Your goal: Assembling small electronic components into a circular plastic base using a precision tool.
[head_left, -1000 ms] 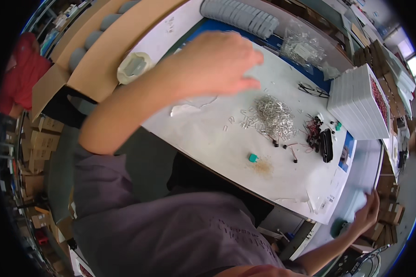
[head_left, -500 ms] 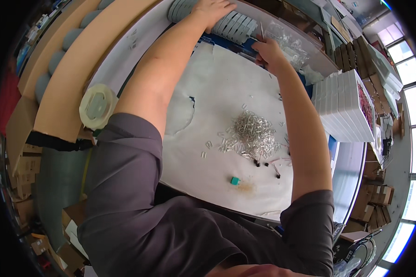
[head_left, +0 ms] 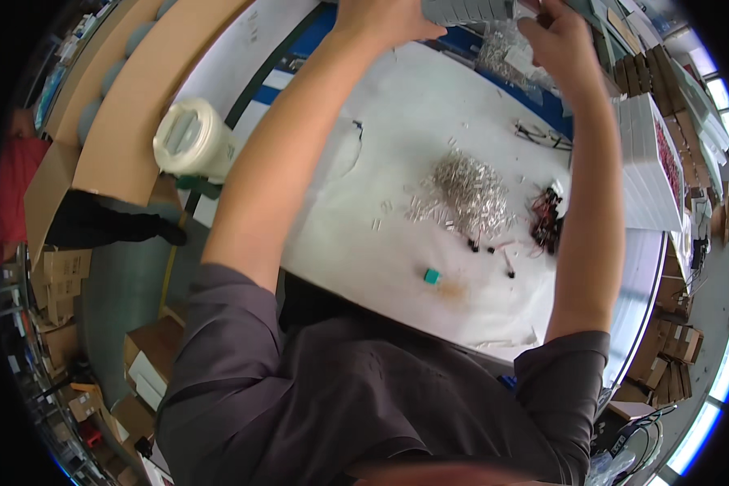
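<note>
At the far side of the table [head_left: 364, 243], the row of grey parts [head_left: 468, 10] lies between the hands; the left hand [head_left: 387, 20], thumb spread, is at its left end; the right hand [head_left: 563, 40], fingers curled, at its right; whether either grips anything cannot be told.

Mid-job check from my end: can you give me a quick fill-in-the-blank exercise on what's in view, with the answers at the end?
1. The grey row of discs lies between the left hand and the ____ hand.
2. Of the shiny pile and the small green block, the one nearer the person's body is the ____.
3. The pale cylindrical object is beside the person's ____ forearm.

Missing words: right; green block; left.
</note>
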`<control>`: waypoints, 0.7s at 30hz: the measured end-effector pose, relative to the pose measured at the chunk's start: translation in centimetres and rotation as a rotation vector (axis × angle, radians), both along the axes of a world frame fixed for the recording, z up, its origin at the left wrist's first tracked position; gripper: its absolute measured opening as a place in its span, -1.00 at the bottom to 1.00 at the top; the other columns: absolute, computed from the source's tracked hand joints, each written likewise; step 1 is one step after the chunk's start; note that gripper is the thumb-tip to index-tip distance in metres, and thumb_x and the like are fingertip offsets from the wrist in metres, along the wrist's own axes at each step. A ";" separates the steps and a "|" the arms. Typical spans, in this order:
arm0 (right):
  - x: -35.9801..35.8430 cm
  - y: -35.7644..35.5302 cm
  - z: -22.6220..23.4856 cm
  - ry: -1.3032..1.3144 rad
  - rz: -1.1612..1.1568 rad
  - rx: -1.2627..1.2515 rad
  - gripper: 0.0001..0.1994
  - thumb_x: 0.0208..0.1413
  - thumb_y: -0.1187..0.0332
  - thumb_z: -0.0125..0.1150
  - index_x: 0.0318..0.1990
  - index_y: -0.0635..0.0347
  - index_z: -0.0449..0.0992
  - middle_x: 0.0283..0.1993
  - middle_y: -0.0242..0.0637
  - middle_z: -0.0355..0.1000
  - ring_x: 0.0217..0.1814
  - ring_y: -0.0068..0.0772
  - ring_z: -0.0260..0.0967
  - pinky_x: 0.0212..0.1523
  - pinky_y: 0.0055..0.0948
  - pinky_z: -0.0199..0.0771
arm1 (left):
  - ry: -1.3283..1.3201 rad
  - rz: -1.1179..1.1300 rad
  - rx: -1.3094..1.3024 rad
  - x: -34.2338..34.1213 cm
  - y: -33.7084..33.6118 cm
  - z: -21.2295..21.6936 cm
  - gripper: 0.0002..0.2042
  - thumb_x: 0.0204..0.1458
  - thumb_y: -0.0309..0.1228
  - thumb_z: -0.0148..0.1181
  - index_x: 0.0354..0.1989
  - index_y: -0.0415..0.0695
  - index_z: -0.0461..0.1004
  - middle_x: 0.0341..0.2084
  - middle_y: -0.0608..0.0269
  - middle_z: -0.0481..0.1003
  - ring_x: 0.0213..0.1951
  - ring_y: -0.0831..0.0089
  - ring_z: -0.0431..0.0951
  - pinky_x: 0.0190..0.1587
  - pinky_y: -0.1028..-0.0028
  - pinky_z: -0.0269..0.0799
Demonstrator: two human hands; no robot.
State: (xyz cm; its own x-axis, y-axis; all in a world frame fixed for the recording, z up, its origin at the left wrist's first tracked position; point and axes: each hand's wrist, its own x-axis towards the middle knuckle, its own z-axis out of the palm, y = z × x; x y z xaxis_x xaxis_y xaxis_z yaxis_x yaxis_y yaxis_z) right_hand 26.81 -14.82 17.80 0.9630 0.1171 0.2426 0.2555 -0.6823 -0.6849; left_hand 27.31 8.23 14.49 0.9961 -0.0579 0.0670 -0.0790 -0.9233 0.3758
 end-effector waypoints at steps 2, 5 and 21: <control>-3.3 -0.3 2.1 -0.174 0.057 -0.326 -0.78 0.17 0.49 0.21 -0.08 0.33 0.67 -0.41 -0.24 0.56 -0.56 -0.35 0.29 -0.48 -0.40 0.37 | -0.192 0.079 -0.138 -6.5 -1.2 0.1 -0.17 -0.34 -0.25 0.68 0.19 -0.26 0.44 0.09 -0.09 0.58 0.19 -0.11 0.51 0.29 0.11 0.41; -9.4 3.0 0.5 -0.351 0.256 -0.487 -0.74 0.11 0.53 0.20 -0.07 0.28 0.69 -0.36 -0.16 0.57 -0.50 -0.23 0.42 -0.42 -0.33 0.47 | -0.614 0.090 -0.333 -16.7 1.7 -6.0 -0.21 -0.32 -0.14 0.74 0.10 -0.30 0.51 -0.16 -0.12 0.66 -0.15 -0.04 0.68 -0.05 0.17 0.59; -21.2 5.1 -4.5 -0.265 0.232 -0.221 -0.77 0.11 0.47 0.36 -0.08 0.08 0.77 -0.09 -0.21 0.63 -0.57 -0.33 0.41 -0.48 -0.46 0.47 | -0.605 -0.106 -0.629 -28.8 8.9 -9.4 0.21 -0.27 -0.15 0.77 0.57 -0.29 0.10 0.47 -0.14 0.27 0.40 -0.03 0.34 0.44 0.06 0.28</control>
